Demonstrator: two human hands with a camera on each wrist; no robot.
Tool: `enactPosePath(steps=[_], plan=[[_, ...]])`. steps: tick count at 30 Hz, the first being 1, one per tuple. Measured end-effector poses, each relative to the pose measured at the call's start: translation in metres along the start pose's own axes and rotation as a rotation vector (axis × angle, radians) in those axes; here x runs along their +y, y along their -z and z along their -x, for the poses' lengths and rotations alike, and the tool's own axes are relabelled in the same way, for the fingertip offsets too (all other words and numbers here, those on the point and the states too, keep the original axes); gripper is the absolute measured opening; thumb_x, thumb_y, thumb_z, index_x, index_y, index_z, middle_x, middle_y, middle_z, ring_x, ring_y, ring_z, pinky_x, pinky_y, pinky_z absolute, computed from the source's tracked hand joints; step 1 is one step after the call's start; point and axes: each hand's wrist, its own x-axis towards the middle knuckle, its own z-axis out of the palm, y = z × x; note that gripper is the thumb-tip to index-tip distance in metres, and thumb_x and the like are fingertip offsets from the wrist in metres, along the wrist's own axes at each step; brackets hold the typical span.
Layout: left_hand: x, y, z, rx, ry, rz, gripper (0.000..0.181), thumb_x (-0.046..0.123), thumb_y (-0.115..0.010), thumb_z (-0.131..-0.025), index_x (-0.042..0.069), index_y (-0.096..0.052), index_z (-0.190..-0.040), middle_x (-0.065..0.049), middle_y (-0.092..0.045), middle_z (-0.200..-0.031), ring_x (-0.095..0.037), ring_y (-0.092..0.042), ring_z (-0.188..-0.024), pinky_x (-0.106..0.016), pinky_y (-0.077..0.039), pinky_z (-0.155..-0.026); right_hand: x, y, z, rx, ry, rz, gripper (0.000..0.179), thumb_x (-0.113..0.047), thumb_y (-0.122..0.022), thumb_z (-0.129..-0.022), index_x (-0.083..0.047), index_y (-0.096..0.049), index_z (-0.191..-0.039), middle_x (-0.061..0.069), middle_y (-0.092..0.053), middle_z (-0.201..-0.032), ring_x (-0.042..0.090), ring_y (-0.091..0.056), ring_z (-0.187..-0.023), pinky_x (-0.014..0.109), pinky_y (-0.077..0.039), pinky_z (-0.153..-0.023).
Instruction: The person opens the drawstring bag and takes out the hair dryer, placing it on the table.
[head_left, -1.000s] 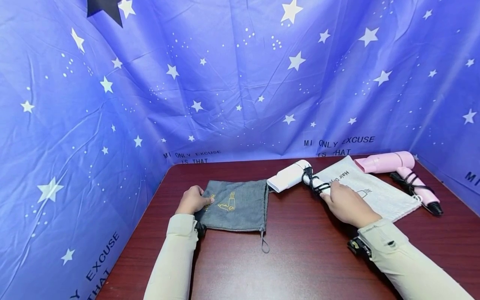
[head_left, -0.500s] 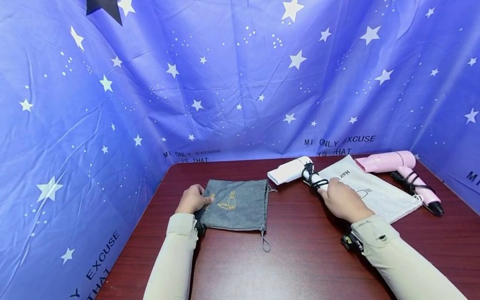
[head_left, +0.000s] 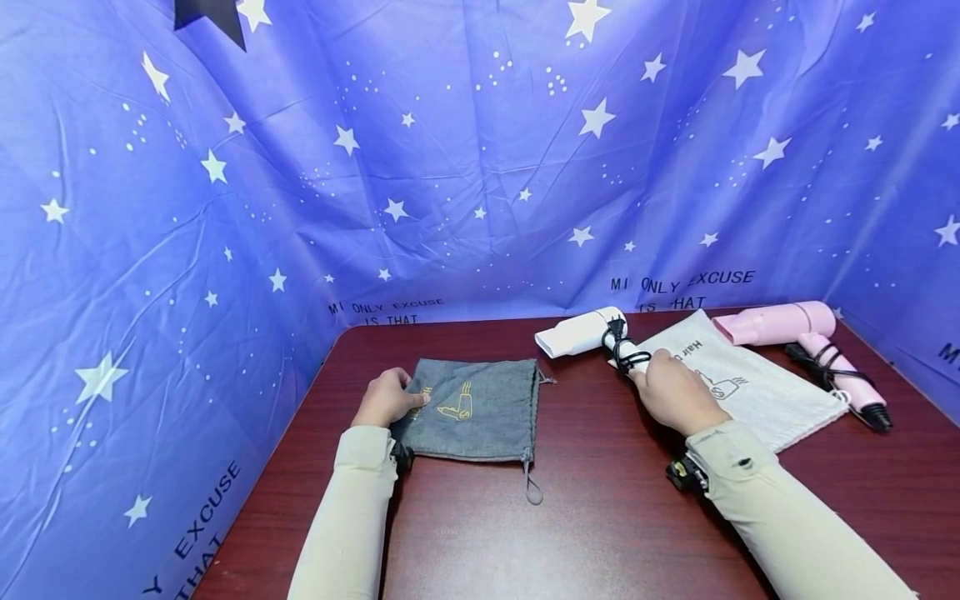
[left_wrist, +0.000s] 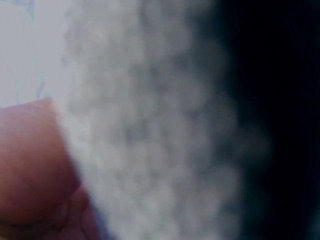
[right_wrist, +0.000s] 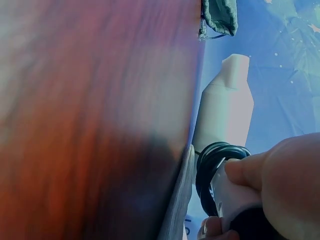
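My left hand (head_left: pixel 388 397) pinches the left end of a dark grey drawstring bag (head_left: pixel 480 433), thumb on top; the other fingers are partly hidden. Yellow print of a hair dryer marks the bag, which lies flat with its drawstring end to the right. Blurred cloth fills most of the left wrist view, beside part of the left hand (left_wrist: pixel 30 165). My right hand (head_left: pixel 678 392) grips the handle of a white hair dryer (head_left: pixel 581 332), black cord wound round it. In the right wrist view the white hair dryer's (right_wrist: pixel 225 115) nozzle points toward the grey bag (right_wrist: pixel 220 17).
A white cloth bag (head_left: pixel 772 408) printed "Hair Dryer" lies on the dark red table (head_left: pixel 570 517), partly under my right hand. Beside it, at the right, rests a pink hair dryer (head_left: pixel 780 323) with a wound black cord. A blue starry curtain (head_left: pixel 465 167) hangs behind.
The right hand has moved the white hair dryer slightly away toward the back, and the wrist has shifted left. The dryer's nozzle stands farther from the grey bag. The left hand stays put.
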Motion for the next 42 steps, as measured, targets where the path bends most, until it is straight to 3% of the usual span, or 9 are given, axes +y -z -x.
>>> enactPosePath(steps=[11,22,35,42], plan=[[0.000,-0.001,-0.001,0.001,0.004,0.004,0.043,0.030,-0.084,-0.088,0.003,-0.062,-0.114,-0.016,-0.065,-0.114,-0.029,-0.060,-0.095,-0.046,-0.051,-0.087,-0.010,-0.011,-0.012,0.032,-0.036,0.006,0.043,-0.028,-0.057,-0.103,0.013,-0.045,-0.099,0.028,-0.060,-0.075,0.048,-0.065,-0.071,0.061,-0.049,-0.065],[-0.001,0.000,-0.001,-0.007,-0.006,0.004,0.041,0.030,-0.085,-0.087,0.004,-0.060,-0.108,-0.014,-0.063,-0.107,-0.028,-0.057,-0.091,-0.044,-0.050,-0.081,-0.017,-0.018,-0.019,0.010,-0.062,-0.016,0.050,-0.033,-0.061,-0.101,0.016,-0.048,-0.102,0.036,-0.064,-0.087,0.052,-0.067,-0.081,0.062,-0.050,-0.071],[0.001,0.001,-0.002,-0.017,-0.001,0.001,0.041,0.029,-0.084,-0.088,0.004,-0.060,-0.109,-0.014,-0.062,-0.106,-0.028,-0.057,-0.091,-0.043,-0.049,-0.080,-0.015,-0.026,-0.022,0.062,-0.035,-0.043,0.049,-0.027,-0.066,-0.095,0.018,-0.054,-0.109,0.031,-0.060,-0.094,0.047,-0.062,-0.086,0.061,-0.049,-0.075],[0.001,0.000,-0.002,-0.022,-0.015,-0.014,0.043,0.032,-0.083,-0.089,0.005,-0.061,-0.112,-0.014,-0.064,-0.109,-0.028,-0.058,-0.093,-0.044,-0.050,-0.082,-0.013,-0.027,-0.022,0.040,-0.049,-0.029,0.053,-0.034,-0.068,-0.096,0.015,-0.055,-0.111,0.029,-0.062,-0.094,0.044,-0.063,-0.085,0.059,-0.049,-0.073]])
